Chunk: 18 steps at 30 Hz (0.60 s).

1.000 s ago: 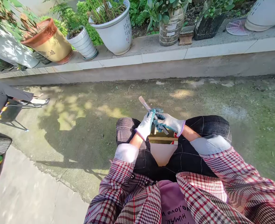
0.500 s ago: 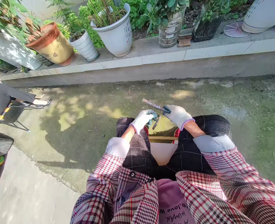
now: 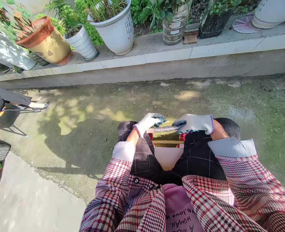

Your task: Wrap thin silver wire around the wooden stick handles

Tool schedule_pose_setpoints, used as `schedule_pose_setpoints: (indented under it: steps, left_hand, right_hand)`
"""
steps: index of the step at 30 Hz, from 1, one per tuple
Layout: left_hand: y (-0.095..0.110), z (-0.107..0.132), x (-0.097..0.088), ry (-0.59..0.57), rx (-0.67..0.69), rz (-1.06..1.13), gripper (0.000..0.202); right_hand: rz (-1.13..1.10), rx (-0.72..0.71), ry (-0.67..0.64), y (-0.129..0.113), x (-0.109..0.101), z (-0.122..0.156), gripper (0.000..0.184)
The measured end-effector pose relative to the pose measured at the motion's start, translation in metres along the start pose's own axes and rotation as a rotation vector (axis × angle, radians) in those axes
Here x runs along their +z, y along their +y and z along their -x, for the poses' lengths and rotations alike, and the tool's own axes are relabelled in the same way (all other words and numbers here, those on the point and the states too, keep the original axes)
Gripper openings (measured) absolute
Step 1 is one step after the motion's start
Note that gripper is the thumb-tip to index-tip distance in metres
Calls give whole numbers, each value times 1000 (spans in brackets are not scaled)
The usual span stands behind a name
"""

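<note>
My left hand (image 3: 150, 122), in a white work glove with dark green fingertips, is closed above my left knee. From its fingers pokes the pale tip of a short stick (image 3: 166, 121); the rest of it is hidden. My right hand (image 3: 193, 124), gloved the same way, wraps around a wire-wound stick (image 3: 166, 129). That stick lies nearly level, its bare wooden end pointing left just under my left hand. Its right end disappears inside my right fist. Both hands are over the gap between my knees.
Between my legs are a wooden bar (image 3: 167, 142) and a pale board (image 3: 168, 156). Ahead, a tiled ledge (image 3: 166, 56) carries potted plants, among them a white pot (image 3: 115, 30). A person's leg (image 3: 12, 96) and a folding chair (image 3: 10, 119) are at the left.
My right hand has turned and moved slightly right, swinging the wire-wound stick down to nearly level. A short dark stick seen below my hands earlier no longer shows there.
</note>
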<state>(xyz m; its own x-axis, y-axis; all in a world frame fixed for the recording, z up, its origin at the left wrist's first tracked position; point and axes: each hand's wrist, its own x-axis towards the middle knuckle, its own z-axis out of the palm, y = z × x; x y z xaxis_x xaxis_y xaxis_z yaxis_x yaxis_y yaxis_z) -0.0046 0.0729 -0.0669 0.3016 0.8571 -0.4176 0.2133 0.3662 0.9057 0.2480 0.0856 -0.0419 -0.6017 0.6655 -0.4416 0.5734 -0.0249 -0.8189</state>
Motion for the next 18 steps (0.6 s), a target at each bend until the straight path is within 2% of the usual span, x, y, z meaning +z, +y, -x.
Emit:
schedule_pose_setpoints:
  steps: [3,6,7,9,12,14,18]
  left_hand:
    - [5,4,-1,-27,-1,70,14]
    - [5,7,3,-38,-10,87,19]
    - [4,7,4,-39,-18,76,18]
    - [1,8,8,-44,-41,47,15]
    - [-7,6,11,-49,-82,-13,9]
    - [-13,4,11,-45,-103,-61,8]
    - [-23,-2,7,-17,-96,-161,2]
  right_hand:
    - [-247,-22,-97,-3,-4,4,30]
    - [-301,-7,63,-6,-3,-3,39]
    - [-232,29,129,-6,-1,-8,38]
    - [76,127,222,-6,3,-16,35]
    - [533,219,233,-5,8,-25,29]
    - [622,238,199,-3,10,-25,25]
    - [618,248,118,4,12,-18,14]
